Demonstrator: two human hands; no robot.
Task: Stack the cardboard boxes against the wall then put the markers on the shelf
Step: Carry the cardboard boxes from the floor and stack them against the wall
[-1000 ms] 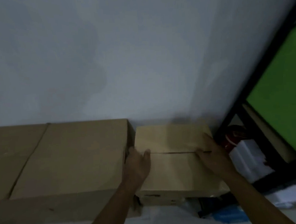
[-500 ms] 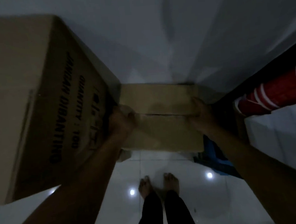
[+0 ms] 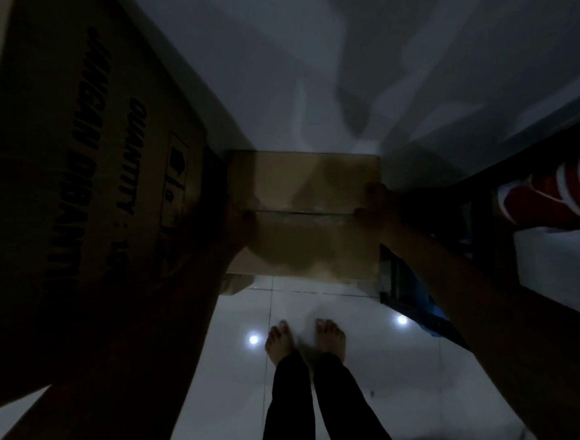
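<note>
the left hand [image 3: 239,220] grips the left edge of the small cardboard box [image 3: 307,215], fingers curled over its top near the flap seam; the right hand [image 3: 373,208] grips the right edge the same way, fingers [image 3: 362,212] bent onto the top; the box sits against the white wall [image 3: 305,64], just beside the large cardboard box [image 3: 83,186] with black print on its left; two boxes in view, two bare feet [image 3: 305,339] on the glossy tiled floor [image 3: 378,368]; a dark shelf frame [image 3: 481,227] stands close on the right, holding a red and white object [image 3: 554,194]; open floor lies between the feet and the small box; it is too dark to see markers.
</note>
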